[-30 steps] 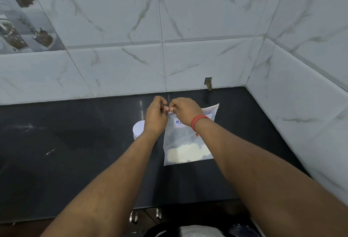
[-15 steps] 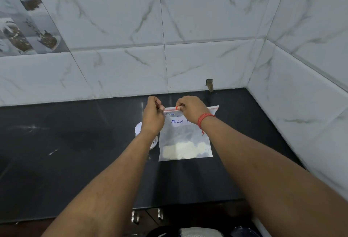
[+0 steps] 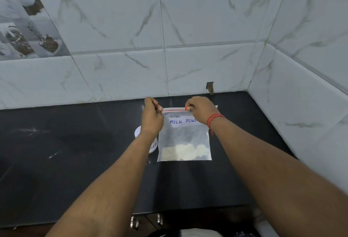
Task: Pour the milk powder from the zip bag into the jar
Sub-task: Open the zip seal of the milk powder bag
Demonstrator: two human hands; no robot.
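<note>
Marbled white tile walls (image 3: pixel 120 29) meet in a corner at 1 o'clock; below them a glossy black counter (image 3: pixel 56 161), lightly smeared.

Bag (image 3: pixel 184 139): clear, flat, rectangular zip bag, held upright at centre of view, lower edge at or near the counter. Red zip strip (image 3: pixel 174 110) along the top. White label reads "MILK POWD", the rest hidden by the right wrist. Pale cream powder (image 3: pixel 183 151) sits lumpy in the bottom third; upper part looks empty and slightly frosted.

Left hand (image 3: pixel 152 119): fingers curled tight, pinching the bag's top left corner at 9 o'clock of the zip.
Right hand (image 3: pixel 201 109): closed likewise, pinching the zip strip toward its right end; red thread band (image 3: pixel 213 119) on the wrist.
Hands are apart, the strip stretched straight between them. Cannot tell whether the zip is parted.

Jar (image 3: pixel 138 132): white, round, at 9 o'clock of the bag, mostly hidden behind the left wrist; lettered label partly visible.
</note>
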